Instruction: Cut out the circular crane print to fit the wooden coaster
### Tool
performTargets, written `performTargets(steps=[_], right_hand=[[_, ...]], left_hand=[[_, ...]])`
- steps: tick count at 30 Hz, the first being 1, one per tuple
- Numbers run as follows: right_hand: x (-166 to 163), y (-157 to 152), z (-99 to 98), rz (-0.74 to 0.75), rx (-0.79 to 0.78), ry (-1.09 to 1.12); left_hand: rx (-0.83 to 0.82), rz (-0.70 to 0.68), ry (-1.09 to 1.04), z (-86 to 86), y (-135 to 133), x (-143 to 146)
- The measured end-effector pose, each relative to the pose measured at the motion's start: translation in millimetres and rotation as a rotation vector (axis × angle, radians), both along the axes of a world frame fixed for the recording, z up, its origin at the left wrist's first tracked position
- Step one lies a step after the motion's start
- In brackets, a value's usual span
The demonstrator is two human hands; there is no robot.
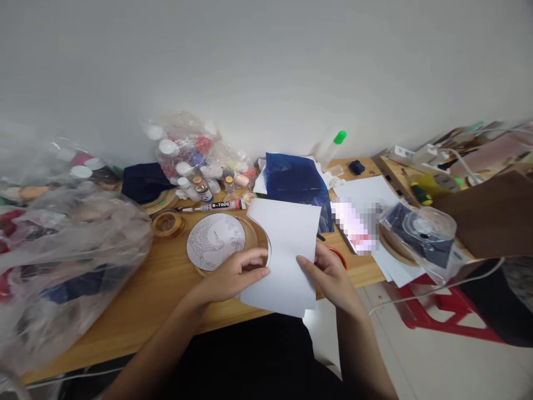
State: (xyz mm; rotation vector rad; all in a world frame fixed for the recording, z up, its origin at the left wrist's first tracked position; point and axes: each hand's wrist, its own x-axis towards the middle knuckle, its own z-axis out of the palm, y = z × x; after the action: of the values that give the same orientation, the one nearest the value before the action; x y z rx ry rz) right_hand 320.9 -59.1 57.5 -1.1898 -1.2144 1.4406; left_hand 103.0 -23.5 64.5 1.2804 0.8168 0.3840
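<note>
A white sheet of paper (pixel 287 250) with a curved cut along its left side is held up over the table's front edge. My left hand (pixel 239 272) is closed at its left edge, fingers and thumb together there. On the right edge, my right hand (pixel 331 275) pinches the sheet, thumb in front and fingers behind. A round paper with a line drawing of a bird (pixel 208 244) lies left of the sheet, on a round wooden piece. Behind my right hand a red loop, perhaps a scissors handle (pixel 339 256), shows partly.
A B-7000 glue tube (pixel 222 206), a roll of golden tape (pixel 167 223) and small bottles (pixel 202 188) lie behind. Plastic bags (pixel 83 239) crowd the left. Dark blue sheet (pixel 295 180), phone (pixel 353 225) and bagged spool (pixel 428 225) stand right; a red stool (pixel 449 311) is below.
</note>
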Motion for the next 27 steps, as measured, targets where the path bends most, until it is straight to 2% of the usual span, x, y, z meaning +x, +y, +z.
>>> performTargets(steps=[4,11,16,21,27], right_hand=[[-0.8,0.5,1.1,0.030,-0.055,0.023],[-2.0,2.1,-2.4,0.006,-0.114,-0.015],[-1.7,0.8,-2.9,0.028,-0.165,0.046],[0.1,-1.5,-7.2,0.045,-0.181,0.048],[-1.4,-0.7,-7.9,0.007,-0.182,0.012]], left_hand=[[-0.107,0.024,-0.027,-1.6,2.2,0.5],[-0.174,0.119,-0.056,-3.1,2.0,6.2],[-0.132,0.194,-0.040,-5.2,2.4,8.6],[-0.091,0.205,-0.019,-6.3,1.6,9.9],[-0.019,0.216,0.132,-4.7,-0.4,11.8]])
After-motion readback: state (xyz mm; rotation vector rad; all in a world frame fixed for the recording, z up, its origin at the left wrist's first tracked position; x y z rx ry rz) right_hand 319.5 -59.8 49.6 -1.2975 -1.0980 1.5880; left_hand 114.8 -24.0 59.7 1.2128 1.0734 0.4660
